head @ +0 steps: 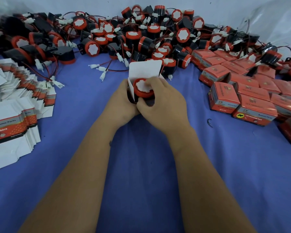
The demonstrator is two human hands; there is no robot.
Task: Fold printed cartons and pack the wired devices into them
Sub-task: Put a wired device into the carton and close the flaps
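Head view: both hands' fingers grip carton (144,71) and device (143,89); open blue cloth (84,105) either side.

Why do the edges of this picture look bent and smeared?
Head view: the wide-angle lens bows the flat cartons and packed boxes outward; the far-left horns are blurred; the hands at the centre are sharper; light is soft and even, with slight glare on the right boxes.

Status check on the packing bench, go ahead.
Left hand grips open carton. Right hand presses red-capped device into it, lid flap up. Nothing blocking.
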